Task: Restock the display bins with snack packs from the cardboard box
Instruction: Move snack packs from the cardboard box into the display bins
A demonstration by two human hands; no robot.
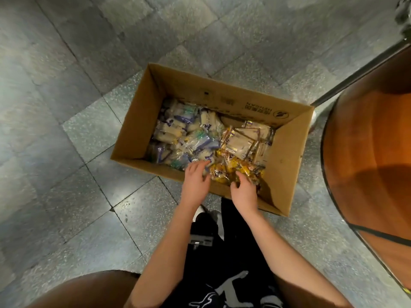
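Reaching over the near edge of the box (136, 123), apparently to gather stock, the left hand (195, 181) rests loosely spread fingers on white packs (178, 134) while the right hand (243, 192) curls into yellow packs (222, 173) toward the near right corner, its grip unclear.

Grey speckled floor tiles (89, 130), slanting metal rail (355, 74), orange rounded surface (367, 141) at right.

You're on a shop floor by the look of it, not at home. Grey speckled stone tiles (66, 107) underfoot, a cardboard box (138, 138) sitting right on them stuffed with loads of individually wrapped snack packs (189, 134), and a big curved orange unit (367, 141) with a metal rail (360, 70) just beside it.
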